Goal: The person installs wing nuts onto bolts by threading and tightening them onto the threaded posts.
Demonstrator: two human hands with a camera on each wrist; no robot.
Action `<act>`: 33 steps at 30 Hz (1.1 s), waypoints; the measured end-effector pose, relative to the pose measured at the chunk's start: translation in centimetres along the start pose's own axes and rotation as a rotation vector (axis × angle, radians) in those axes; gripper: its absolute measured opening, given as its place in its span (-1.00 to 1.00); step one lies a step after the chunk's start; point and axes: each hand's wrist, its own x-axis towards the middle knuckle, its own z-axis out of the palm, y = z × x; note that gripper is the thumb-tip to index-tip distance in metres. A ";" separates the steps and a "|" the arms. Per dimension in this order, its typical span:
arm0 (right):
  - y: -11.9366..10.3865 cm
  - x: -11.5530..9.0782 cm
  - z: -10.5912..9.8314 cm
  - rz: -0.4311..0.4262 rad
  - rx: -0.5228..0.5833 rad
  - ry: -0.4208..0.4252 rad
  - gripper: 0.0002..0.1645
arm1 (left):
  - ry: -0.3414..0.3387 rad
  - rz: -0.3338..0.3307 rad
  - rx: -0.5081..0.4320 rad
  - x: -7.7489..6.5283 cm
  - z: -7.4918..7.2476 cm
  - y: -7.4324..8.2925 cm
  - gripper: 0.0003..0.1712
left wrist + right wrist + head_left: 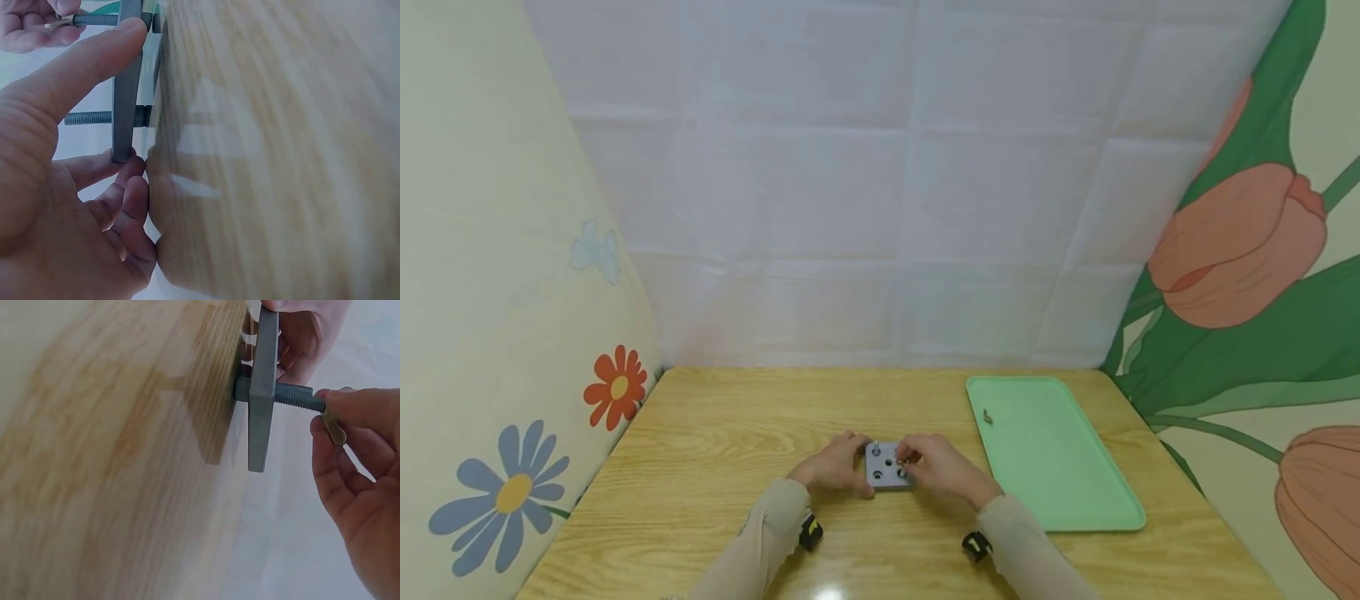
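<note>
A grey square plate (881,479) with several holes lies between both hands on the wooden table. My left hand (835,467) grips its left side, thumb on one edge and fingers on the opposite one. Bolts pass through the plate; in the left wrist view one bare threaded bolt (90,117) sticks out, its head against the tabletop. My right hand (946,468) pinches a brass wing nut (334,429) between thumb and fingers, at the free end of another bolt (295,397). How far the wing nut is threaded is hidden by the fingertips.
A light green tray (1060,467) stands on the right of the table (760,400). Small brass-coloured hardware (987,417) lies near its left rim. A white cloth (880,208) hangs behind, with flower-printed panels at both sides.
</note>
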 end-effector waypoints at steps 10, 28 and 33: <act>-0.3 0.0 -0.2 0.018 -0.019 -0.010 -0.90 | -0.010 -0.009 0.012 0.1 -0.1 0.2 -0.08; -0.1 -0.4 -0.3 -0.051 -0.025 -0.017 -0.83 | -0.018 -0.031 0.012 -0.2 -0.1 0.6 -0.06; -0.4 -0.3 -0.9 -0.070 -0.001 0.023 -0.86 | -0.011 -0.024 0.009 -0.1 -0.2 0.7 -0.05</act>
